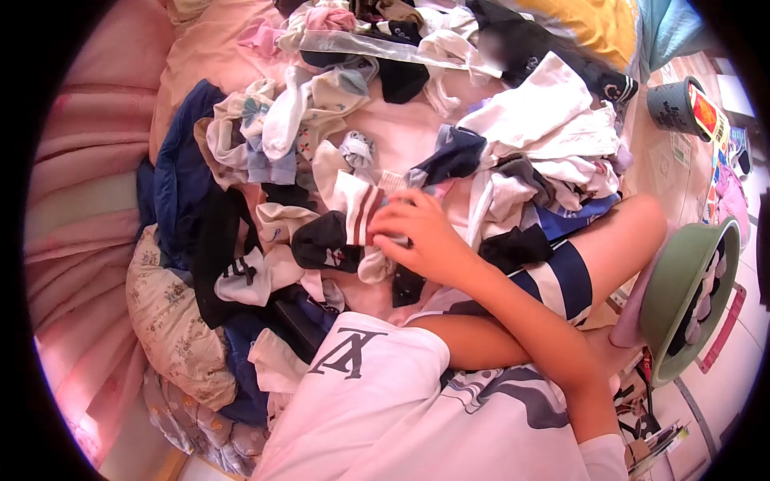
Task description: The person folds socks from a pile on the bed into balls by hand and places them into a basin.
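My right hand [417, 236] is over the middle of a sock pile, its fingers closed on the cuff of a white sock with brown stripes [358, 208]. Just left of it lies a black sock with a small figure [325, 242]. A rolled grey-and-white sock [357, 150] sits a little above, and a navy sock [451, 156] lies to the upper right. My left arm [489, 341] crosses beneath my right forearm toward my lower leg. The fingers of my left hand are hidden, so I cannot make out whether they hold anything.
White socks [537, 112] are heaped at upper right. More light socks [285, 120] lie at upper left, beside dark blue cloth [188, 152]. A green basin [670, 321] with dark and light items stands at right, below a grey bin [674, 108]. A floral cushion [172, 317] rests at left.
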`<state>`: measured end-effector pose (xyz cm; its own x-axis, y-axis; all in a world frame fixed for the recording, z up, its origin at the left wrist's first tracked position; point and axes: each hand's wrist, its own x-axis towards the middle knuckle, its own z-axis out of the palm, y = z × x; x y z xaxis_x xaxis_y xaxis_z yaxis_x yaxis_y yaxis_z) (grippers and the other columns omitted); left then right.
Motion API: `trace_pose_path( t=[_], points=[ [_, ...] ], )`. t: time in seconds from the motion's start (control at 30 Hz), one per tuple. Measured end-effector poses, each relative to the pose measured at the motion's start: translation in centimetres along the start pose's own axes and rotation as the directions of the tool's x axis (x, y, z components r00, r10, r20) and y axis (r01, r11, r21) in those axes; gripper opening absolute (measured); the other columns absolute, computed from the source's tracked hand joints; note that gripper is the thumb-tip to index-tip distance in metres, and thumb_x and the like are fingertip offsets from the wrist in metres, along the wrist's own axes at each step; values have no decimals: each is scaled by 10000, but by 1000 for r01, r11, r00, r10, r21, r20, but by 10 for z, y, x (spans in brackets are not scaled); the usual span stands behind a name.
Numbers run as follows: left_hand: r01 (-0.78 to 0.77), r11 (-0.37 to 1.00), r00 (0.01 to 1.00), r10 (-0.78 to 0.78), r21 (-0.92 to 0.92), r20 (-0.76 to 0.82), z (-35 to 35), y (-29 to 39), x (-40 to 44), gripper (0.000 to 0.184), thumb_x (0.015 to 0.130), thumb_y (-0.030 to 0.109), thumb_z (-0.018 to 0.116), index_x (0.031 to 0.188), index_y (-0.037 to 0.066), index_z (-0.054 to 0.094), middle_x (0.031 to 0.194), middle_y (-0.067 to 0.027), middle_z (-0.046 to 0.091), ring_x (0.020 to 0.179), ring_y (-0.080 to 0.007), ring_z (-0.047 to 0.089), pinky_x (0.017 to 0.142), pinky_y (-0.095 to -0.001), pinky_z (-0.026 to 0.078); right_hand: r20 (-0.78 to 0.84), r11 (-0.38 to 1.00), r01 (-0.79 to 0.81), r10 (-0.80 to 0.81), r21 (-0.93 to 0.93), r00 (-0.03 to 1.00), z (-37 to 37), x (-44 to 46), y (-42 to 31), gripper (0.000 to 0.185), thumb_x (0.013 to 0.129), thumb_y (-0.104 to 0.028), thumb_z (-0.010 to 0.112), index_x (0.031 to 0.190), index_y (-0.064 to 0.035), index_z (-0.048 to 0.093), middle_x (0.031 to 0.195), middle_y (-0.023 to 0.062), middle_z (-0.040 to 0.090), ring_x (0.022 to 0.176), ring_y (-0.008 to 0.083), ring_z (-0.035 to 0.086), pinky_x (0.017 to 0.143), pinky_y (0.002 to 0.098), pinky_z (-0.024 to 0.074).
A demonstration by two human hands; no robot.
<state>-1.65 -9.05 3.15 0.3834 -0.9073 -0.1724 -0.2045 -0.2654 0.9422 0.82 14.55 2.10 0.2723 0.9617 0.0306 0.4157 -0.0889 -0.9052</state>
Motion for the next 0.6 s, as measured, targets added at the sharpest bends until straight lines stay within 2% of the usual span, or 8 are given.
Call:
trace_pose_path(
  t=[0.1, 0.17, 0.27, 0.37, 0.4, 0.43, 0.53, 0.6],
  points=[
    [-1, 1000, 1000, 1, 17, 4, -4, -2, -3, 273, 861, 161, 574, 1061, -20, 614, 1023, -197, 654, 941, -326, 632, 838, -391, 513, 55, 998, 61, -62, 19, 997, -2, -10, -3, 197, 853, -195, 662, 1027, -114, 705, 1035, 24, 656, 1155, 296, 533, 1062, 500, 316],
    [-5, 1000, 1000, 5, 18, 7, -4, -1, -4, 269, 863, 161, 573, 1059, -20, 616, 1022, -196, 654, 940, -326, 631, 838, -390, 513, 70, 995, 93, -96, 38, 993, 0, -11, -9, 255, 864, -154, 650, 1114, -116, 687, 1109, 58, 636, 1069, 272, 609, 1006, 457, 415],
    [4, 1000, 1000, -4, 13, 1, -5, -1, -8, 264, 865, 159, 571, 1055, -19, 618, 1022, -195, 654, 940, -325, 631, 839, -390, 512, 42, 898, -394, 394, 196, 918, -3, 2, -31, 408, 877, -103, 634, 1284, -108, 602, 1268, 167, 541, 889, 194, 668, 754, 291, 536],
    [11, 1000, 1000, -11, 10, -10, -7, -3, -12, 259, 867, 158, 569, 1051, -18, 620, 1021, -194, 654, 939, -325, 630, 839, -389, 512, 256, 862, -367, 288, 351, 923, 1, 5, -9, 396, 887, -133, 640, 1279, -93, 602, 1290, 171, 541, 898, 208, 664, 782, 296, 523],
    [0, 1000, 1000, 0, 9, -13, -7, -4, -14, 258, 868, 157, 568, 1050, -18, 620, 1021, -194, 654, 939, -325, 630, 839, -388, 512, 153, 912, -190, 143, 363, 978, 5, 5, -13, 317, 901, -169, 640, 1198, -58, 648, 1261, 162, 584, 896, 222, 665, 786, 297, 515],
    [4, 1000, 1000, -4, 5, -19, -8, -6, -15, 256, 868, 157, 567, 1049, -17, 621, 1021, -194, 654, 938, -325, 630, 839, -388, 512, 159, 911, -194, 144, 363, 977, 5, 1, -18, 317, 901, -169, 640, 1198, -58, 648, 1261, 162, 584, 896, 222, 665, 786, 297, 515],
    [8, 1000, 999, -8, -7, -38, -9, -9, -22, 252, 871, 155, 565, 1045, -17, 623, 1021, -193, 653, 938, -325, 629, 839, -387, 512, 405, 842, -259, 52, 474, 913, -10, -11, -43, 205, 916, -187, 633, 983, -11, 715, 1027, 103, 698, 892, 226, 664, 784, 310, 508],
    [10, 1000, 998, -11, -18, -59, -11, -10, -26, 248, 872, 154, 564, 1042, -16, 625, 1020, -192, 653, 937, -324, 629, 839, -386, 512, 419, 800, -249, -3, 545, 908, -22, -16, -51, 200, 906, -178, 632, 917, 11, 695, 926, 108, 693, 827, 222, 650, 746, 306, 501]
  ],
)
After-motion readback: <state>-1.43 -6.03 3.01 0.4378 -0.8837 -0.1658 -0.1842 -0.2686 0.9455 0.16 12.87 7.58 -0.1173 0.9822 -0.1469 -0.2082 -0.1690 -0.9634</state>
